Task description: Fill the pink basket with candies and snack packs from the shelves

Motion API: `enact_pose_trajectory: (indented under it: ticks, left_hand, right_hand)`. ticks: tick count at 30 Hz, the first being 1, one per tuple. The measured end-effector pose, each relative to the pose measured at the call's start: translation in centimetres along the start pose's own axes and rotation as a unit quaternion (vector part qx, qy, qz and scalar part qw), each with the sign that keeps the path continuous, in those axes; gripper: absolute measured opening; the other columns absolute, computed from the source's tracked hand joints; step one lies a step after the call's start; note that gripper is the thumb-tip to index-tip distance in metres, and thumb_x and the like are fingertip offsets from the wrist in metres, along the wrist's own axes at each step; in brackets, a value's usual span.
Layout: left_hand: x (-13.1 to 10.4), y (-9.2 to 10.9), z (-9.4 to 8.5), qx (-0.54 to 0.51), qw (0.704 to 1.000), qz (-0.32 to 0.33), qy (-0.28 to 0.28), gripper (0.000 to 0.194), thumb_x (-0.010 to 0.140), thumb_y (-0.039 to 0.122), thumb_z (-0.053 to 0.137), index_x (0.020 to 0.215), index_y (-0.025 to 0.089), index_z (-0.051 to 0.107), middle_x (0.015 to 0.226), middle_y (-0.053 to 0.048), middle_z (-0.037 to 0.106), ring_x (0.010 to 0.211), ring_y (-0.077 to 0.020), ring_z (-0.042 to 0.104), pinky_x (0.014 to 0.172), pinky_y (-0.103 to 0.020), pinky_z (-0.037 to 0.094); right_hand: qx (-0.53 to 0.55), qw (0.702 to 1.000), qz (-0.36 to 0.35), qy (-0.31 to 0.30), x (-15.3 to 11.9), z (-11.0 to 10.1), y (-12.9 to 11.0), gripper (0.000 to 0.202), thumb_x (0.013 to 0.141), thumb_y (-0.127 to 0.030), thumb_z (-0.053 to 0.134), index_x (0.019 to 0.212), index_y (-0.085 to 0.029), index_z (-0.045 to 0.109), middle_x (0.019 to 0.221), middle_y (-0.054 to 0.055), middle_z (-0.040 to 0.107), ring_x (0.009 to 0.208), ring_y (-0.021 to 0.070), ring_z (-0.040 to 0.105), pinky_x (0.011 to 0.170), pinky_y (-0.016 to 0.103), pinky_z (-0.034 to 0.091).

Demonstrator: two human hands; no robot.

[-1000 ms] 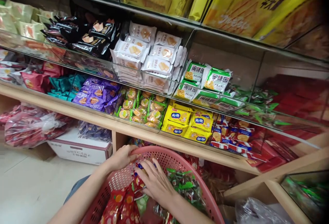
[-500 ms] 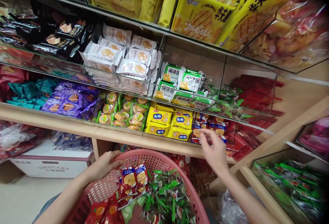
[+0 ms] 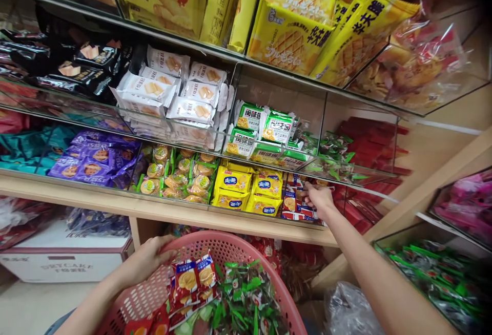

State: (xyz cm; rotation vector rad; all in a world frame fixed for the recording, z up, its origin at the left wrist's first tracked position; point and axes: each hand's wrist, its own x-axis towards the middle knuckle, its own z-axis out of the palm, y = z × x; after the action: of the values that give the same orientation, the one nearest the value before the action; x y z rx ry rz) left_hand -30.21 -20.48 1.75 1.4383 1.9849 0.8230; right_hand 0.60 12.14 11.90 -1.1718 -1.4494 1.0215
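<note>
My left hand [image 3: 151,255] is closed on the upper left rim of a pink perforated plastic basket [image 3: 246,245]. Inside the basket are red-and-blue cookie packets [image 3: 188,278], red packets [image 3: 159,319] and a heap of clear packets with green ends [image 3: 249,294]. My right hand [image 3: 321,199] reaches into a low shelf compartment, its fingers curled on a red-and-blue cookie packet [image 3: 290,201] among several of the same kind. Its fingertips are partly hidden by the packets. Yellow snack packs [image 3: 232,181] lie just left of that compartment.
Glass dividers split the shelves, and a wooden ledge [image 3: 230,220] runs below. Above are white cake packets [image 3: 154,88], green-and-white packs [image 3: 277,126] and yellow waffle bags [image 3: 295,43]. A white carton [image 3: 69,263] stands lower left. Another glass bin holds green packets [image 3: 426,273] at right.
My right hand has moved from the compartment's front edge in among the cookie packets, and some packets there have shifted. My left hand stays on the basket rim. The view has shifted slightly.
</note>
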Motion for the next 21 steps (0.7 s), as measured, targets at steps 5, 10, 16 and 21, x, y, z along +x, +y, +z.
enact_pose_trajectory:
  ticks: [5,10,16,21]
  left_hand:
    - [0.0,0.1,0.0,0.001,1.0,0.001,0.003,0.041,0.072,0.048,0.045,0.095,0.019,0.063,0.087,-0.004,0.069,0.086,-0.0244,0.059,0.075,-0.028,0.044]
    - [-0.1,0.2,-0.1,0.008,1.0,0.001,-0.002,0.04,0.074,0.049,0.043,0.093,0.019,0.062,0.084,-0.002,0.068,0.084,-0.0225,0.059,0.073,-0.025,0.044]
    - [0.0,0.0,-0.1,0.011,1.0,0.015,-0.013,0.038,0.077,0.047,0.042,0.092,0.019,0.061,0.087,-0.002,0.068,0.084,-0.0212,0.059,0.073,-0.024,0.043]
    - [-0.2,0.4,-0.1,0.016,1.0,0.016,-0.018,0.038,0.077,0.043,0.041,0.095,0.017,0.061,0.089,-0.003,0.067,0.083,-0.0204,0.059,0.073,-0.025,0.043]
  right_hand:
    - [0.008,0.997,0.074,-0.017,0.0,-0.1,-0.8,0.014,0.066,-0.019,0.065,0.063,-0.016,0.051,0.047,0.0,0.057,0.03,0.0047,0.037,0.023,0.014,0.022]
    - [0.062,0.994,0.087,-0.028,-0.4,0.1,-1.7,0.009,0.073,-0.015,0.057,0.066,-0.016,0.052,0.054,0.001,0.06,0.034,0.0043,0.042,0.025,0.011,0.028]
    - [0.176,0.978,0.103,-0.048,-1.6,-0.8,-2.8,0.01,0.082,-0.013,0.042,0.075,-0.017,0.049,0.079,0.008,0.066,0.076,0.0115,0.065,0.067,0.022,0.054]
    - [0.269,0.955,0.123,-0.04,-1.8,-3.4,-2.1,0.012,0.08,-0.013,0.04,0.07,-0.018,0.044,0.089,0.011,0.064,0.088,0.013,0.064,0.076,0.023,0.053]
